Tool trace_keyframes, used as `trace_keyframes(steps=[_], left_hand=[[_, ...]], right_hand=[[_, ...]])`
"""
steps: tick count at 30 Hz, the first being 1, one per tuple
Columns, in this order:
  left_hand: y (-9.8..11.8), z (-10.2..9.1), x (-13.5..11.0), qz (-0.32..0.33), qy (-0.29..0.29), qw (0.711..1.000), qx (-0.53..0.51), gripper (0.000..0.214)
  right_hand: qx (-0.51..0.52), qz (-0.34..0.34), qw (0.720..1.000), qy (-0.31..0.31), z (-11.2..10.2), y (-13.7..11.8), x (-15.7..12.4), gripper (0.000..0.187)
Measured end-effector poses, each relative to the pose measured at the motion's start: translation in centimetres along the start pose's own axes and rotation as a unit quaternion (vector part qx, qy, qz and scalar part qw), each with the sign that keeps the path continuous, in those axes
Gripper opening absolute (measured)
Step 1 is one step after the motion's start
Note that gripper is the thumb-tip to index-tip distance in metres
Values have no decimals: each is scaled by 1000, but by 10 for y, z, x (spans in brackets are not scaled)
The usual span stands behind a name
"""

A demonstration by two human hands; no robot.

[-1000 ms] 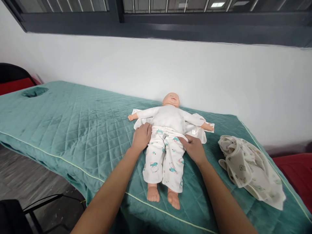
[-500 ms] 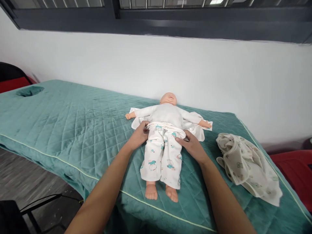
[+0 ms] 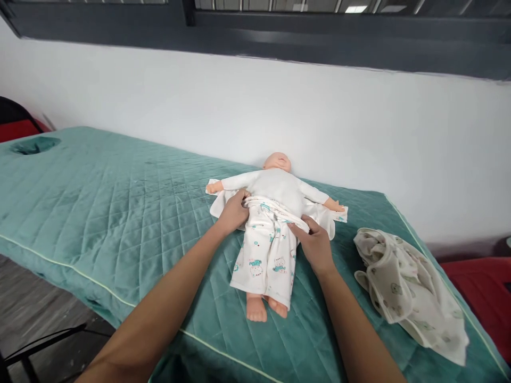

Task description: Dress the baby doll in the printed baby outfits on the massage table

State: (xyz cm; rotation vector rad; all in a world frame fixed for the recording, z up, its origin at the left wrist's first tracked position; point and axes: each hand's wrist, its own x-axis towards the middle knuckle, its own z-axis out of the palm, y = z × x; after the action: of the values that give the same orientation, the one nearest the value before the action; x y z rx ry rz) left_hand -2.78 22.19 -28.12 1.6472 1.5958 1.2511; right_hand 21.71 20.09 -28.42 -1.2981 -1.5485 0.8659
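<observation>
A baby doll (image 3: 277,186) lies on its back, head toward the wall and arms spread, in a white long-sleeved top. Printed white pants (image 3: 263,255) cover its legs, with the bare feet showing below the hems. My left hand (image 3: 235,211) pinches the waistband at the doll's hip on the left. On the other side my right hand (image 3: 315,242) grips the waistband between thumb and fingers, a little lower. Beneath the doll's arms and back, a spread white garment (image 3: 319,213) shows at both sides.
A green quilted cover (image 3: 131,213) lies over the bed, with a face hole (image 3: 35,144) at the far left. At right lies a crumpled cream printed cloth (image 3: 411,292). Behind stands a white wall (image 3: 199,106); red chairs (image 3: 483,298) show beyond the bed.
My left hand has moved slightly up and my right hand slightly down, still at the waistband. The waistband now slants, and the doll's legs and feet have come closer together.
</observation>
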Motion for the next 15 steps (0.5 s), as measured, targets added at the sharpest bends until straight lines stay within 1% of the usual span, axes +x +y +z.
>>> trace_keyframes(steps=[2, 5, 9, 12, 15], left_hand=[[-2, 4, 2, 4, 17, 1000, 24, 15], [-7, 8, -1, 19, 45, 997, 60, 11], [-10, 10, -11, 6, 80, 992, 98, 12], [-8, 8, -20, 10, 93, 990, 102, 16], [-4, 5, -32, 20, 95, 991, 89, 15]], right_hand=[[-9, -9, 1000, 3, 2, -1, 2, 33], [-34, -26, 999, 12, 4, -1, 3, 33], [-47, -51, 997, 18, 5, 2, 4, 34], [-49, -57, 997, 18, 4, 4, 4, 33], [-45, -63, 997, 18, 4, 7, 6, 31]])
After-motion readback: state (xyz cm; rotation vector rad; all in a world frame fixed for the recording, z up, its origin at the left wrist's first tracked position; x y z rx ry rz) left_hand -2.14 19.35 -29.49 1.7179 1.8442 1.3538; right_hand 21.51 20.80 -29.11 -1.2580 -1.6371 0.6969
